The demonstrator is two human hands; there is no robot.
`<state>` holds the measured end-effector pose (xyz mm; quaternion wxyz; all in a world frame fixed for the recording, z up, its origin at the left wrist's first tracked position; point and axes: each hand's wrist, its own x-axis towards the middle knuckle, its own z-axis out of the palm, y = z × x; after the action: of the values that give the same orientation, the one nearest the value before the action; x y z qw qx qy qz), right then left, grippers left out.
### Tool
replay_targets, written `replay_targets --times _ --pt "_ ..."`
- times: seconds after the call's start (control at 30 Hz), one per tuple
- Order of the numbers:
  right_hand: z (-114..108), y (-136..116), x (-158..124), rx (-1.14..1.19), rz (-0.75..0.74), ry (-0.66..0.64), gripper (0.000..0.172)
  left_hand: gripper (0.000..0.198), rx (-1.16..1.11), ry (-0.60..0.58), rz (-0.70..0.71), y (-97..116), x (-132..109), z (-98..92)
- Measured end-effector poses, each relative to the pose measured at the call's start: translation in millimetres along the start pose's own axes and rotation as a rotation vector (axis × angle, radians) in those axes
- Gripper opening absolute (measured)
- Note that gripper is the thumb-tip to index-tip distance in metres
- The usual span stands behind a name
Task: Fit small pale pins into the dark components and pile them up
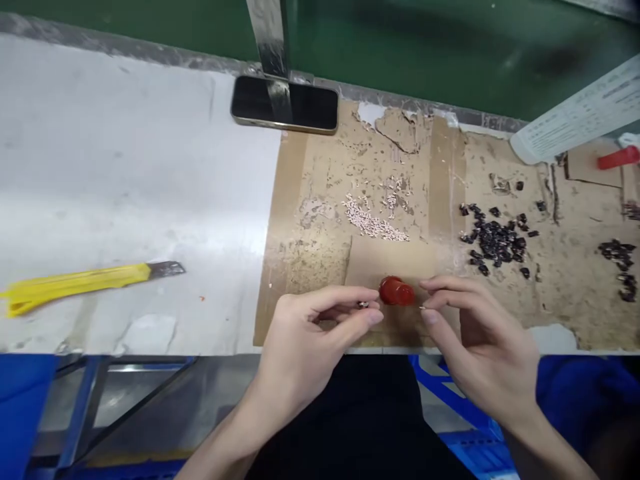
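Note:
My left hand (310, 333) is closed in a pinch just left of a small red cup-like piece (397, 291), with a tiny shiny metallic part (363, 305) between its fingers. To the right of the red piece, my right hand (480, 333) pinches a tiny pale piece (423, 307) at its thumb tip. The red piece lies on brown cardboard (320, 267) near the table's front edge. Beyond it is a scatter of small pinkish pieces (375, 223). Black parts (497, 241) are heaped beyond my right hand.
A yellow box cutter (80, 287) lies on the white tabletop (125, 167) at left. At the back, a phone (285, 105) lies under a metal bracket (270, 40). A white bottle (580, 110) and red object (619, 157) are at far right, near more black parts (619, 255).

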<state>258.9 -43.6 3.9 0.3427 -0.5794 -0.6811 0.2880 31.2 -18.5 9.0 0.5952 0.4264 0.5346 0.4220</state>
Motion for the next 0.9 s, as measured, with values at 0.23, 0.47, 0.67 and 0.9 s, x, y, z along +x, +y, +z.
replay_targets --times 0.23,0.47,0.67,0.9 --pt "3 1 3 -0.148 -0.086 0.002 0.019 0.021 0.035 -0.008 0.041 -4 -3 -2.3" --pt "3 3 4 -0.215 -0.125 -0.006 0.02 0.025 0.097 0.0 0.12 -2 -3 -3.0" --pt "3 4 5 -0.253 -0.147 -0.013 0.023 0.023 0.129 -0.004 0.14 -4 -4 -5.4" --pt "1 -17 4 0.107 0.034 0.053 0.02 0.026 -0.019 -0.127 0.044 -3 -8 11.9"
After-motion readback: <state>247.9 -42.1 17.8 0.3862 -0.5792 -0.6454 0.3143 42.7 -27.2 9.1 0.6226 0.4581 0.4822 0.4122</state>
